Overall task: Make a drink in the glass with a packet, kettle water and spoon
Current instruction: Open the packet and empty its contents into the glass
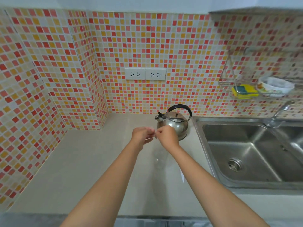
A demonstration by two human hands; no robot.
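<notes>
A clear glass point(159, 159) stands on the beige counter point(82, 161), just below my hands. My left hand point(142, 134) and my right hand point(167, 136) meet above it, fingertips pinched together on a small pale packet point(155, 133) that is mostly hidden between them. A steel kettle point(174, 122) with a black handle sits right behind my right hand, its spout pointing left. A thin white spoon-like object point(182, 176) lies on the counter by my right forearm; it is too faint to identify surely.
A steel double sink point(246, 154) with a tap point(278, 113) fills the right side. A wire rack point(232, 86) on the tiled wall holds a yellow sponge point(245, 91) and a bowl point(277, 86). Two wall sockets point(145, 74) sit above the kettle.
</notes>
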